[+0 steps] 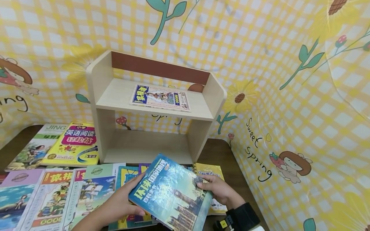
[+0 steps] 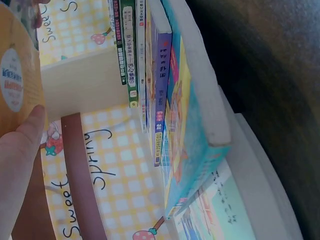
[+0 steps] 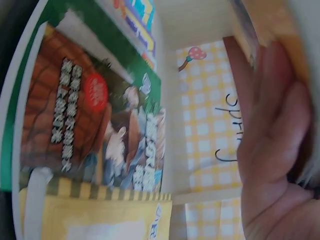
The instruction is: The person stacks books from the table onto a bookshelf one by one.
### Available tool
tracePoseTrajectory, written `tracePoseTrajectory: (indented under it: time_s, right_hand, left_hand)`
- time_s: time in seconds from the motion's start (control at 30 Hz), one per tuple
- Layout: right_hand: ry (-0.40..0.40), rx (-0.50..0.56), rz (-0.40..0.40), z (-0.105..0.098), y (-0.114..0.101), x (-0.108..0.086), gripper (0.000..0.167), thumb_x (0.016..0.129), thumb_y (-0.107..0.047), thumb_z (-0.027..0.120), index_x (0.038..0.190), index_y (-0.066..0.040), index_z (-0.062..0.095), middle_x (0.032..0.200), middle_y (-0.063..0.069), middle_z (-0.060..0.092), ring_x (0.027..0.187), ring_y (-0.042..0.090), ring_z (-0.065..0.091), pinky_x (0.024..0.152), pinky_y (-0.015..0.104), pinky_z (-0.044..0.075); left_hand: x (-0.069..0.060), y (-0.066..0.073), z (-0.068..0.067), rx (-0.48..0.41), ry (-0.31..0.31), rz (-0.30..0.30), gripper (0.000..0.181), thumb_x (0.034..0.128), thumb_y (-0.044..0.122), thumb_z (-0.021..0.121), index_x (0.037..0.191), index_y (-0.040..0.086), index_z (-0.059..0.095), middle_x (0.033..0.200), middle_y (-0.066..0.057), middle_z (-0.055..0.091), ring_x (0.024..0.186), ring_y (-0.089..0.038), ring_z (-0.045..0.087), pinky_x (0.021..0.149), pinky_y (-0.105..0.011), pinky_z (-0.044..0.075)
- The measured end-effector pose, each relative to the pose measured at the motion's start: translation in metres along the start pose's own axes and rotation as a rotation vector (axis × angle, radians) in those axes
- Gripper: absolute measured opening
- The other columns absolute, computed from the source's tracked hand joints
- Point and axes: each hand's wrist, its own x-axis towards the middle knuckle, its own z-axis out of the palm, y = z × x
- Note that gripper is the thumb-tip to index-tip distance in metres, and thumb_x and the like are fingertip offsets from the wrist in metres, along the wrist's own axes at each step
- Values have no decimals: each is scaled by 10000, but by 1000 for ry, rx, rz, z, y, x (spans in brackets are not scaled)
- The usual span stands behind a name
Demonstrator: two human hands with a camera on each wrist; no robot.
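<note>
Both hands hold a blue-covered book (image 1: 173, 192) tilted in front of the shelf in the head view. My left hand (image 1: 122, 203) grips its left edge, thumb near the lower side. At the right edge, my right hand (image 1: 218, 189) pinches the book with its thumb on the front cover. In the left wrist view, the left hand (image 2: 20, 165) touches an orange cover (image 2: 22, 107) with a white oval label. The right hand (image 3: 275, 130) in the right wrist view lies against an orange surface (image 3: 280, 20); its fingertips are partly hidden.
A pale two-level bookshelf (image 1: 154, 110) stands behind the hands, one book (image 1: 160, 98) lying flat on its upper board. Several books, including a yellow workbook (image 1: 72, 146) and a lilac-edged one (image 1: 20, 195), cover the dark table's left. A yellow spiral-bound book (image 1: 209, 170) lies right.
</note>
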Motion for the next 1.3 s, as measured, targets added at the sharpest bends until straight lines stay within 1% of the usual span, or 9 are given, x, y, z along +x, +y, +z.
tracePoseTrajectory:
  time_s: [0.4, 0.5, 0.6, 0.7, 0.77, 0.93, 1.07, 1.23, 1.3]
  right_hand:
    - [386, 212, -76, 30, -8, 11, 600, 943, -214, 616, 1444, -24, 346, 1028, 71, 619, 786, 136, 649, 662, 278, 555]
    - [490, 252, -95, 42, -8, 11, 584, 989, -285, 538, 1461, -25, 313, 1156, 101, 573, 886, 127, 618, 723, 261, 539]
    - [542, 299, -110, 52, -11, 10, 597, 1032, -347, 424, 1505, -37, 231, 1403, 180, 393, 1153, 223, 512, 936, 314, 469]
    - [550, 320, -95, 61, -18, 6, 701, 1036, -396, 380, 1553, -81, 25, 1567, 223, 84, 1392, 362, 232, 1112, 443, 297]
    - [534, 329, -94, 65, -22, 2, 744, 1033, -395, 388, 1552, -135, -77, 1580, 227, 10, 1418, 395, 152, 1137, 488, 227]
    - [468, 256, -158, 73, -35, -13, 724, 1029, -312, 414, 1555, -239, -78, 1571, 192, 86, 1249, 325, 377, 995, 375, 364]
    - [403, 223, -208, 79, -45, -26, 766, 1013, -193, 443, 1549, -275, -98, 1602, 163, -13, 1271, 350, 357, 955, 330, 406]
    - [341, 226, -294, 89, -53, -40, 858, 974, -76, 487, 1539, -289, -122, 1607, 117, -131, 1430, 368, 141, 942, 260, 444]
    - [326, 209, -343, 92, -54, -43, 887, 951, -54, 516, 1543, -271, -109, 1602, 99, -164, 1459, 352, -3, 1070, 342, 349]
  left_hand:
    - [-4, 3, 7, -34, 109, -23, 1181, 636, 369, 875, 1556, 144, 171, 1562, -264, 153, 1352, -538, 235, 978, -535, 449]
    - [-5, 6, 8, -35, 130, -29, 1197, 633, 369, 879, 1559, 154, 152, 1571, -250, 137, 1371, -525, 202, 1008, -598, 391]
    - [-8, 11, 8, -34, 154, -41, 1205, 642, 383, 876, 1563, 170, 128, 1576, -242, 121, 1379, -524, 184, 1015, -619, 373]
    - [-11, 16, 7, -58, 180, -45, 1187, 667, 375, 868, 1565, 199, 113, 1581, -230, 105, 1369, -514, 222, 994, -564, 430]
    - [-12, 19, 6, -82, 191, -44, 1174, 688, 363, 859, 1566, 217, 94, 1586, -226, 80, 1365, -508, 232, 973, -526, 464]
    - [-15, 28, 4, -150, 217, -52, 1169, 712, 299, 854, 1563, 279, 53, 1597, -206, 19, 1343, -504, 272, 860, -439, 548]
    - [-18, 38, 3, -152, 265, -23, 1148, 729, 285, 845, 1560, 294, 53, 1606, -176, 23, 1316, -491, 339, 823, -417, 560]
    - [-22, 48, 2, -103, 344, 29, 1105, 778, 271, 813, 1565, 241, 37, 1589, -195, 91, 1218, -463, 458, 790, -438, 567]
    - [-24, 52, 1, -68, 372, 44, 1101, 786, 289, 805, 1566, 230, 29, 1585, -210, 97, 1208, -465, 465, 792, -449, 565]
